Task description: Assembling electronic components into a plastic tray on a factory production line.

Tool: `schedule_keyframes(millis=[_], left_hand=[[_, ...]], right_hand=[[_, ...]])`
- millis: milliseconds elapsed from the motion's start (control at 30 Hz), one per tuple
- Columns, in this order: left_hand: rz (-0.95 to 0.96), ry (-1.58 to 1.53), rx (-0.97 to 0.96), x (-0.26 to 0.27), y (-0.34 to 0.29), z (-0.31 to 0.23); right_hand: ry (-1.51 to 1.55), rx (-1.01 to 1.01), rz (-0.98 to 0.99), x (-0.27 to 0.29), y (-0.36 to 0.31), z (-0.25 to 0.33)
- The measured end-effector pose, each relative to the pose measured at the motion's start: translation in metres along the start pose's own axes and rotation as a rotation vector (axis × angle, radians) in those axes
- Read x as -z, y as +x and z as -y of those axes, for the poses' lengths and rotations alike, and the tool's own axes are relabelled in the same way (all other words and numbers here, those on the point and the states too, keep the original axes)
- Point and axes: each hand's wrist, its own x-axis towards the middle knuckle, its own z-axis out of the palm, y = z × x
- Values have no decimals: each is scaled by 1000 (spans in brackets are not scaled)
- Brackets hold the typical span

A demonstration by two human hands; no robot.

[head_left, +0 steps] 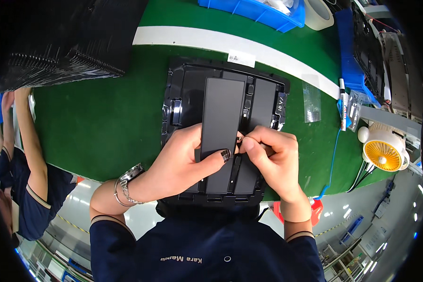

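Observation:
My left hand [185, 162] grips a flat dark grey rectangular panel [223, 105], its thumb across the face and its fingers behind the left edge. The panel is held over a black moulded plastic tray [187, 89]. Two similar dark panels lie in the tray, one of them at the right [264, 101]. At the panel's right edge, my right hand [275, 157] is closed, thumb and forefinger pinched together. Whatever sits between those fingertips is too small to make out.
Tall stacks of black trays [70, 61] stand at the left, near another person's arm [30, 141]. A blue bin [263, 14] and a tape roll [318, 14] sit at the back. To the right are a marker [343, 105], a clear plastic bag [311, 101] and a small fan [383, 150].

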Motion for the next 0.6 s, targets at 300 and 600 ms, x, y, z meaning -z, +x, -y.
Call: schedule_keyframes(millis=[300,600], left_hand=[[-29,215,-80,2,1,-2],[30,338,-115,5,0,-4]], right_hand=[[-55,-99,30,1,2,7],[-50,-116,43,1,0,8]])
